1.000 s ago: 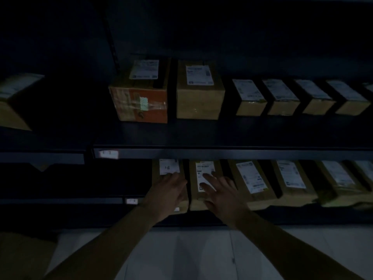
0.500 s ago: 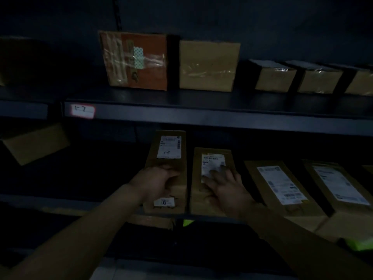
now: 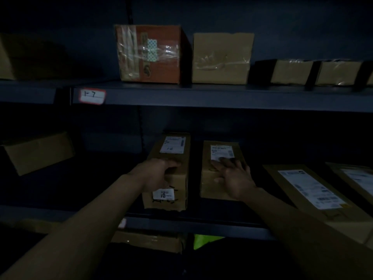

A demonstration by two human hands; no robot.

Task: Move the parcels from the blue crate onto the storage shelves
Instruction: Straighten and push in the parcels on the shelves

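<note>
Both bare forearms stretch forward from the bottom corners and angle in toward the middle, the left from the lower left, the right from the lower right. The left hand (image 3: pixel 159 174) is knuckles-up, its fingers curled over the near top edge of the left parcel (image 3: pixel 181 190) in a grip. The right hand (image 3: pixel 234 176) lies flatter, fingers spread and fairly straight, pressing on top of the right parcel (image 3: pixel 210 187), thumb out to the left.

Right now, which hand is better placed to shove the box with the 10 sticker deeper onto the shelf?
Probably the left hand: it grips the near end of the 10-sticker box, fingers curled over its top edge. The right hand lies flat on the neighbouring box.
</note>
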